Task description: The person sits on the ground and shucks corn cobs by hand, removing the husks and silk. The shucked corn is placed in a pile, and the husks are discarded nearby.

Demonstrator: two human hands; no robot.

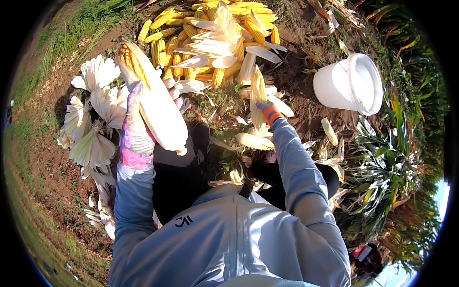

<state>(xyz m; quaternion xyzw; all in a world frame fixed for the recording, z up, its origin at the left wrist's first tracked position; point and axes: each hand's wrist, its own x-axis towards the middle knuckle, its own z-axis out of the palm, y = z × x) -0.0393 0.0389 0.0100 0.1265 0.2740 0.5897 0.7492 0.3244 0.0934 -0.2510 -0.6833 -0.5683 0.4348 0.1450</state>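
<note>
My left hand (135, 132), in a pink and grey knit glove, holds a large ear of corn (163, 111). Pale husk wraps most of this ear, and yellow kernels show near its far end. My right hand (268, 110), in a glove with an orange and blue cuff, grips another ear in dry husk (257, 89) low over the ground; part of that grip is hidden from above. Around it lie more ears in husk, one of them a pale ear (254, 141) nearer my feet. Beyond both hands rises a pile of bare yellow corn ears (160, 34), with loose husks on top.
A white plastic bucket (331, 84) lies tilted at the right. Stripped husks (94, 147) form a heap on my left. Corn leaves and stalks (380, 161) border the right side, with grass (86, 36) at the far left. Bare soil and husk scraps surround my feet.
</note>
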